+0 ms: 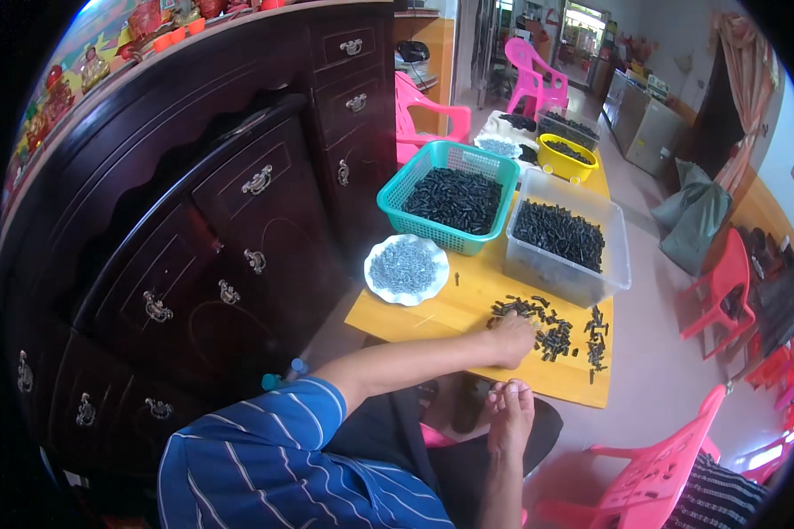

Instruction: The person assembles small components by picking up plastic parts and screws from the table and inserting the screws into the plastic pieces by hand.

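My left hand point(513, 341) reaches across the table's near edge, its fingertips down in a loose pile of small black cylindrical pieces point(553, 339). The back of the hand hides most of its fingers, so their grip does not show. Just off the table edge, over my lap, my right hand point(511, 413) is raised with thumb and fingers pinched together. Whatever may be between those fingertips is too small to make out. Left of the pile, a white scalloped plate point(372, 284) holds many small silvery metal pieces. One black piece point(457, 279) lies alone beside the plate.
Behind the plate stands a green basket point(469, 240) of black pieces, with a clear plastic bin point(551, 280) of them to its right. A yellow basin point(582, 173) is farther back. A dark wooden cabinet point(194, 256) flanks the left; a pink chair point(631, 476) stands at right.
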`<action>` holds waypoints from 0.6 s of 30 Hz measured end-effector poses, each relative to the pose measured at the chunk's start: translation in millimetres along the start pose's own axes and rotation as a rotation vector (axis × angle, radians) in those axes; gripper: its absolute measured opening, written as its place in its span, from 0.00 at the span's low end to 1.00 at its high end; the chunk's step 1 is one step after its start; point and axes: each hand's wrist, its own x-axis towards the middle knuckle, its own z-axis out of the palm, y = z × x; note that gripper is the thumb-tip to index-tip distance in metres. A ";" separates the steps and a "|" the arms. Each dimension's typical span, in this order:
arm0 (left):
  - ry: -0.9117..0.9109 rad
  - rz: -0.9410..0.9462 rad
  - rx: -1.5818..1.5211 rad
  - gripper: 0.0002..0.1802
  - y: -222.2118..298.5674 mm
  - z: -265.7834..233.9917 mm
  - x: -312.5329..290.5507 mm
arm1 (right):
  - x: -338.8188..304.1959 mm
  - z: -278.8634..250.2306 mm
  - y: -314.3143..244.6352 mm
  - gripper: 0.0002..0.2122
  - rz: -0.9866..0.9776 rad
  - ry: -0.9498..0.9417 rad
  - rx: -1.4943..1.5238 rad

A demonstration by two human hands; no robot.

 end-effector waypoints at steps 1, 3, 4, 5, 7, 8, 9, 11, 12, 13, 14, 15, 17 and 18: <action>-0.016 0.032 0.022 0.11 2.8 2.6 -1.3 | -0.3 0.3 -0.1 0.05 0.004 0.002 -0.003; -0.030 0.064 0.044 0.11 9.5 6.0 -3.3 | -0.9 -0.5 -0.2 0.06 0.007 0.003 -0.008; -0.059 0.082 0.081 0.11 13.5 6.9 -4.0 | -1.1 -1.5 -0.2 0.06 0.003 -0.004 -0.008; -0.088 0.099 0.118 0.12 16.9 7.9 -4.9 | -1.2 -2.3 -0.2 0.06 -0.001 -0.011 -0.008; -0.044 0.084 0.108 0.12 14.8 18.6 -6.8 | -1.5 -1.1 0.1 0.06 0.000 -0.009 -0.011; -0.003 0.071 0.099 0.12 12.3 23.5 -7.3 | -1.4 -0.5 0.3 0.06 0.001 -0.005 -0.012; -0.002 0.068 0.097 0.12 9.9 28.1 -7.8 | -1.1 -0.9 0.8 0.06 0.003 -0.007 -0.015; 0.071 0.062 0.065 0.11 5.1 36.9 -8.6 | 0.1 -1.1 1.7 0.05 0.009 -0.018 -0.018; 0.070 0.064 0.061 0.11 6.6 35.6 -9.5 | -0.3 -1.7 1.1 0.05 0.009 -0.014 -0.020; 0.062 0.077 0.053 0.11 6.7 34.1 -11.0 | -0.8 -1.1 0.3 0.05 0.005 -0.010 -0.016; 0.054 0.090 0.045 0.10 6.8 32.5 -12.4 | -1.2 -0.7 -0.8 0.06 0.000 -0.006 -0.012; 0.051 0.093 0.040 0.10 8.4 28.4 -14.1 | -1.6 -1.2 -1.9 0.06 0.002 0.000 -0.014; 0.024 0.099 0.019 0.11 11.4 20.5 -17.2 | -2.4 -2.4 -4.1 0.07 0.017 0.030 0.007; 0.024 0.096 0.013 0.11 9.1 22.9 -19.0 | -2.5 -0.9 -5.1 0.07 0.021 0.032 0.002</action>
